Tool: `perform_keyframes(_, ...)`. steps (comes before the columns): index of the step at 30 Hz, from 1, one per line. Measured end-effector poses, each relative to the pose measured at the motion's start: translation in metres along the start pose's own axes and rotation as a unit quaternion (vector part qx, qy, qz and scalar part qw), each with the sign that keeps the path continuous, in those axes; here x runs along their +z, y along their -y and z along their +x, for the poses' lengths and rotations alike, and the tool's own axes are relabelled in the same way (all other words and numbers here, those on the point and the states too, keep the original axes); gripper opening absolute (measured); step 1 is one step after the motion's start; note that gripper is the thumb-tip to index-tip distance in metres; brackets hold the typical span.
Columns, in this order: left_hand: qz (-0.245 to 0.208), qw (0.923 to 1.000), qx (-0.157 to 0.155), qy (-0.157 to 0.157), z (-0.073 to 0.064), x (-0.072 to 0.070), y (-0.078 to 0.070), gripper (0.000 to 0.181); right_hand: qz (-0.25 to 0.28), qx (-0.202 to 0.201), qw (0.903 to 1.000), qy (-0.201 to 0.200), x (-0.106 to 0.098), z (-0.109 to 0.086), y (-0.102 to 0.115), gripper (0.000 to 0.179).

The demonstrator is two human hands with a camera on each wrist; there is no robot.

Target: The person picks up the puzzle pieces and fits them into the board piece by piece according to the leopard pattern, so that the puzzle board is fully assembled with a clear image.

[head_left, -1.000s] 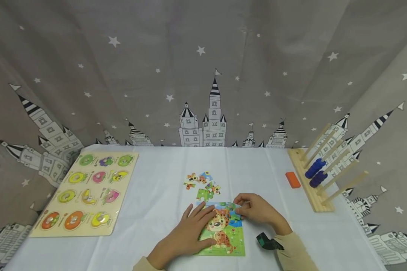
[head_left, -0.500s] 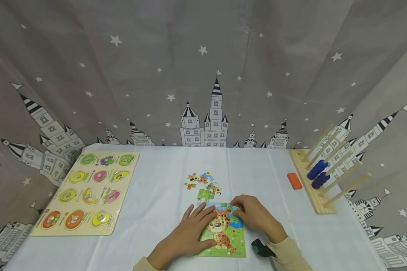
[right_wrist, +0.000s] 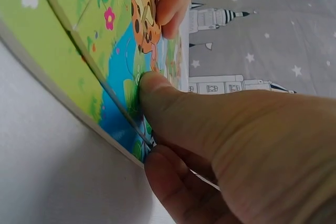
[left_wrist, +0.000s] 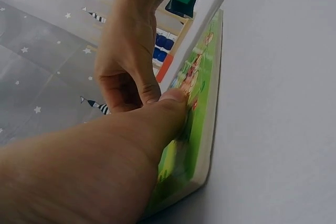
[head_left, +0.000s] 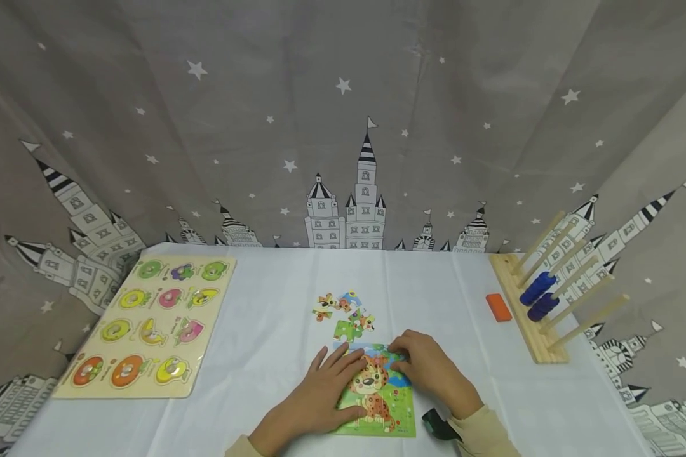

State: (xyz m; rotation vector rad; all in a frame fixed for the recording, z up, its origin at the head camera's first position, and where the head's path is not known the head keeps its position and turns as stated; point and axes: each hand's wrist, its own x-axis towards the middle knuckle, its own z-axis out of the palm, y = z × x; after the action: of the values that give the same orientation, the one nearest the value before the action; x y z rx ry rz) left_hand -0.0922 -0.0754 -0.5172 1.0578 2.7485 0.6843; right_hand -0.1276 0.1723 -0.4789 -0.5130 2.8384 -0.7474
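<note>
A jigsaw puzzle with a spotted cub on green grass lies in a shallow tray near the front of the table. My left hand is spread over its left side, fingers straight and the thumb resting on the picture. At the upper right corner, my right hand has thumb and bent fingers on a blue and green puzzle piece. In the right wrist view the thumb presses on its face, with a fingertip at the tray's edge. Part of that corner is hidden by the fingers.
Several loose puzzle pieces lie just beyond the tray. A wooden fruit puzzle board is at the left. On the right, a pegged wooden stand carries dark blue rings, with an orange block beside it.
My right hand has moved slightly left and in over the upper right corner, and the piece there now lies lower in the picture. The left hand has stayed in place.
</note>
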Motion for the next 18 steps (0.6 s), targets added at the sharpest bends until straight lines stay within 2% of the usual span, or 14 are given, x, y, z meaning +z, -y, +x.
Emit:
perform_keyframes(5,0.01,0.9999,-0.001,0.005,-0.0014,0.0005,0.0003,0.08,-0.002,-0.003,1.0,-0.009,0.0023,-0.0009,-0.0014,0.023)
perform_keyframes(14,0.056,0.9981,0.025,0.013,-0.0006,0.0049,0.0014,0.081,0.025,0.01,0.9996,-0.012,0.0095,-0.0008,-0.0039,0.022)
perform_keyframes(18,0.061,0.9976,0.029,0.014,0.0,0.0037,0.0,0.078,0.028,0.004,0.9994,-0.022,0.0097,0.0002,-0.0027,0.022)
